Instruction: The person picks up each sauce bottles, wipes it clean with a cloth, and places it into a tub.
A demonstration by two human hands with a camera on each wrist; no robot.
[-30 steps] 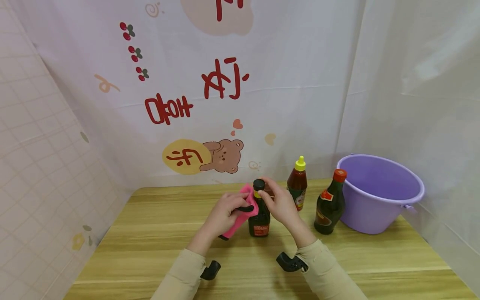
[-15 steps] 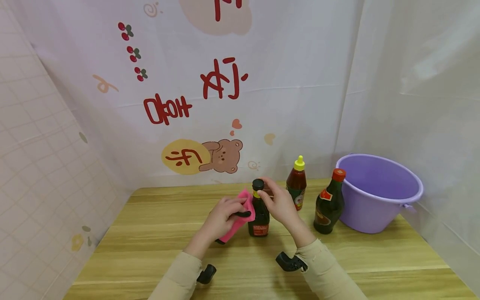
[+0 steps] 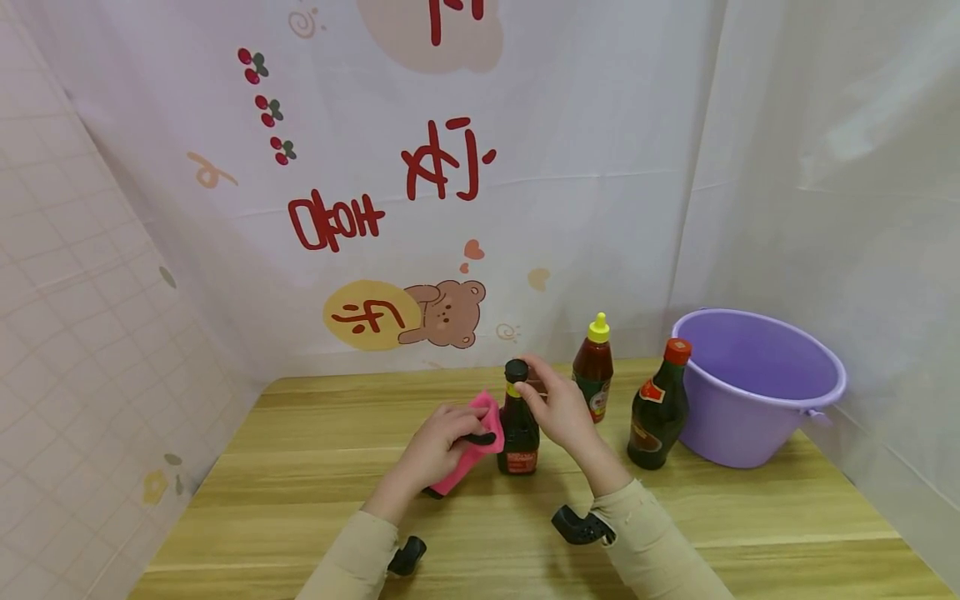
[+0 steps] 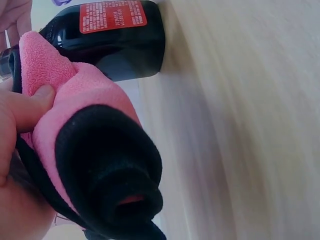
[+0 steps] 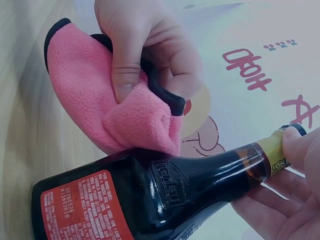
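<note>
My left hand (image 3: 442, 437) pinches a folded pink cloth (image 5: 90, 85) with black edging, thumb pressed into its fluffy side. The cloth lies right at the left side of a dark sauce bottle (image 3: 519, 429), near its shoulder in the right wrist view. That bottle stands upright on the table and has a black cap, a yellow neck band and a red label (image 4: 112, 16). My right hand (image 3: 558, 404) holds the bottle by its neck, thumb on the yellow band just under the cap.
Behind my right hand stands a red sauce bottle (image 3: 594, 367) with a yellow nozzle cap. Farther right is a dark bottle (image 3: 660, 412) with a red cap, in front of a purple bucket (image 3: 731, 417). A printed curtain (image 3: 600, 167) hangs behind the wooden table (image 3: 315, 467).
My left hand and the cloth have moved down along the bottle's side and slightly left, toward me. The right hand keeps its hold on the neck, and the bottle stays in place.
</note>
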